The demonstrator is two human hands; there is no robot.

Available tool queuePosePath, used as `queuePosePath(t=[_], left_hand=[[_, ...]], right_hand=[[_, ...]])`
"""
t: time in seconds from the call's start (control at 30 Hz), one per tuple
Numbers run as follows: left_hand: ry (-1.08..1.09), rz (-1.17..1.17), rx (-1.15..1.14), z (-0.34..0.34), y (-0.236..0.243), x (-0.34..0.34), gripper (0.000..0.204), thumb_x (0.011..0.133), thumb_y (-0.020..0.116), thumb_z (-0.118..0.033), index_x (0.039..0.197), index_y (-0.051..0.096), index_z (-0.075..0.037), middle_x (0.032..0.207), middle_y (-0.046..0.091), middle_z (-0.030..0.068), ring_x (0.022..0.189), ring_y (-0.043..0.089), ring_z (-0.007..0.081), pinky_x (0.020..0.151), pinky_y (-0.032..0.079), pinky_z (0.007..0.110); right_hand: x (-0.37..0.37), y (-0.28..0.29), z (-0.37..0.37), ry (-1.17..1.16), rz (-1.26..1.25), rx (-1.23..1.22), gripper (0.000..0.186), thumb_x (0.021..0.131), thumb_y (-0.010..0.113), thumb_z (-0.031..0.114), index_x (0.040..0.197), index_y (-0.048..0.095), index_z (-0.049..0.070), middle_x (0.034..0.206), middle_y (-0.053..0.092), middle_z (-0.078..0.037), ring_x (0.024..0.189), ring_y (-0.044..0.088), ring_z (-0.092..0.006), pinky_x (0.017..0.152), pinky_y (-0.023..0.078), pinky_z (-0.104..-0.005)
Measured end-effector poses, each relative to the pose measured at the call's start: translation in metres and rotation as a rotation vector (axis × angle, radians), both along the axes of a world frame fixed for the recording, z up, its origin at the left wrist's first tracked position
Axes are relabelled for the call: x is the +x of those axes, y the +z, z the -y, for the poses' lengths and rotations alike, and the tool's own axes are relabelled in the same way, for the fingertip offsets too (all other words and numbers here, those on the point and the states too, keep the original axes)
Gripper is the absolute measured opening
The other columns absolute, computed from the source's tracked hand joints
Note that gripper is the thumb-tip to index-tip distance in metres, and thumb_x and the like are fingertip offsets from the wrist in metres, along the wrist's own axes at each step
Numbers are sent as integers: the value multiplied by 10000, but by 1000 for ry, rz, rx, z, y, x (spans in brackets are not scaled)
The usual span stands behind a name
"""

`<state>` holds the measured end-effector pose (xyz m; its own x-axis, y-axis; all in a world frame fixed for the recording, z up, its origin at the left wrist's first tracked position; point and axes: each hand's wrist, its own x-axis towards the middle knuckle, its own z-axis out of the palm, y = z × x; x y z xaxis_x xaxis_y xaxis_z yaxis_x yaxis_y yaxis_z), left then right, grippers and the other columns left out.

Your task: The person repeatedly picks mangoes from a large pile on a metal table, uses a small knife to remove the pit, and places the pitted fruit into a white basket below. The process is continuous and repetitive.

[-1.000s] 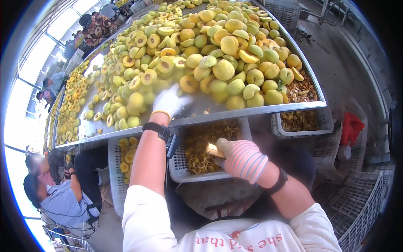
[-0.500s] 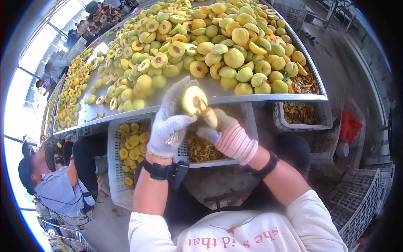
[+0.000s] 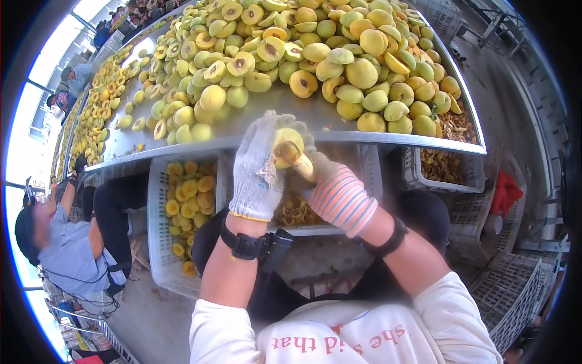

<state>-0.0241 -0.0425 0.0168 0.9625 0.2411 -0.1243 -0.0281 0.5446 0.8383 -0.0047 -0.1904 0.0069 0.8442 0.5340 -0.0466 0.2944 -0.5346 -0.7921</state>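
My left hand, in a pale knitted glove, is closed around a yellow-green peach half with its cut face turned up. My right hand, in a striped glove, grips a short light-coloured handle, apparently a pitting knife. Its working end presses into the brown centre of the fruit; the blade itself cannot be made out. Both hands hover just off the front edge of a metal table. Beyond them lies a large heap of halved peaches.
Below the table edge stand a white crate of hollowed halves, a crate of scraps between my knees, and another scrap crate on the right. A red cloth and grey crates sit farther right. Another person sits at left.
The knife has gone from the edge of the pit area into the peach half's centre. The fruit has tilted, and my left fingers wrap farther around it. The view has shifted slightly.
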Motion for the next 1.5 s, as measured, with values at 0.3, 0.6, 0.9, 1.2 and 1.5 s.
queuePosePath(t=[0.3,0.6,0.9,1.2,1.5], left_hand=[[72,-74,183,13,10,-3,325,1059,529,-277,1151,623,20,1077,704,169,966,715,258,864,604,407],[-83,-70,288,-3,1,4,471,1046,535,-397,996,715,35,903,741,150,757,721,222,708,592,314],[-154,-33,-222,20,6,2,580,1041,476,-510,1068,650,43,895,718,151,727,701,228,708,613,330],[198,-220,676,-64,37,-29,509,1047,534,-409,1145,678,70,1059,725,194,936,715,265,861,561,291],[18,-291,1176,-14,33,107,597,883,714,-405,1304,614,7,1079,692,175,892,673,236,772,536,345]], right_hand=[[4,-10,-3,223,-247,184,372,862,712,205,1180,611,40,860,705,-151,783,700,-336,690,575,-415],[5,31,14,256,-997,275,211,889,702,233,977,629,56,624,546,-10,447,522,-118,344,433,-288],[6,12,43,440,-1213,532,200,874,748,221,869,590,99,595,486,27,410,397,-72,368,315,-248],[10,-6,78,275,-30,-576,240,893,669,242,1008,675,32,789,723,-183,772,717,-368,682,559,-462],[8,25,87,142,3,-243,292,891,693,272,1036,581,45,808,695,-203,795,682,-426,684,530,-503]])
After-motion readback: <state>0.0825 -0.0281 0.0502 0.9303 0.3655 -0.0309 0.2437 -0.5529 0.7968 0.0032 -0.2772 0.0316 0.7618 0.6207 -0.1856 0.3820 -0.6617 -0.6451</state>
